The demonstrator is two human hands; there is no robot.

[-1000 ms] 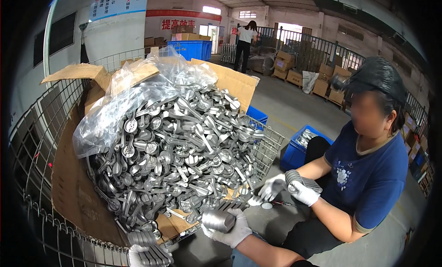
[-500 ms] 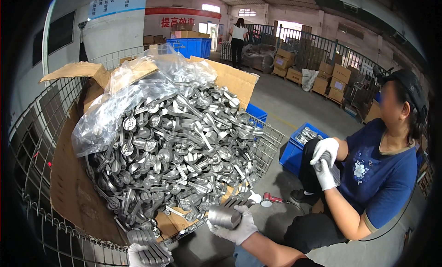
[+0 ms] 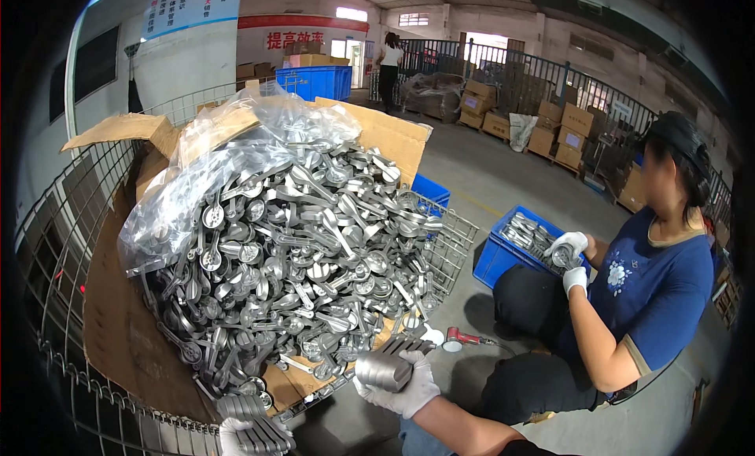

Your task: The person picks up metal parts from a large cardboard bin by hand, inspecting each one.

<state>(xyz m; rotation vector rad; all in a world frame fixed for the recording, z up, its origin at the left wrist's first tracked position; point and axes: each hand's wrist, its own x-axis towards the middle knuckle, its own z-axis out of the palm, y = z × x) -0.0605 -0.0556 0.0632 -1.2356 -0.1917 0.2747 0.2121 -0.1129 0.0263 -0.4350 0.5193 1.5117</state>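
My right hand (image 3: 418,391), in a white glove, is closed around a stack of metal lever handles (image 3: 383,371), their round heads nested together and their arms fanning to the right. Low on the left, my left hand (image 3: 230,439), also gloved and partly cut off by the lower edge, grips another stack of lever handles (image 3: 253,421). Both stacks are held at the near edge of a big heap of loose grey lever handles (image 3: 299,251), each with a round cupped head and a flat arm. The heap lies in an opened cardboard box (image 3: 118,299).
A wire mesh cage (image 3: 59,244) surrounds the box, and clear plastic (image 3: 165,212) covers its far left. At right a co-worker (image 3: 661,259) sits beside a blue crate (image 3: 489,259) of metal parts. A red-handled tool (image 3: 464,337) lies on the floor.
The co-worker's gloved hands have lowered toward the blue crate with metal parts, and the co-worker leans slightly. My view has shifted slightly; both my hands keep their stacks in about the same place.
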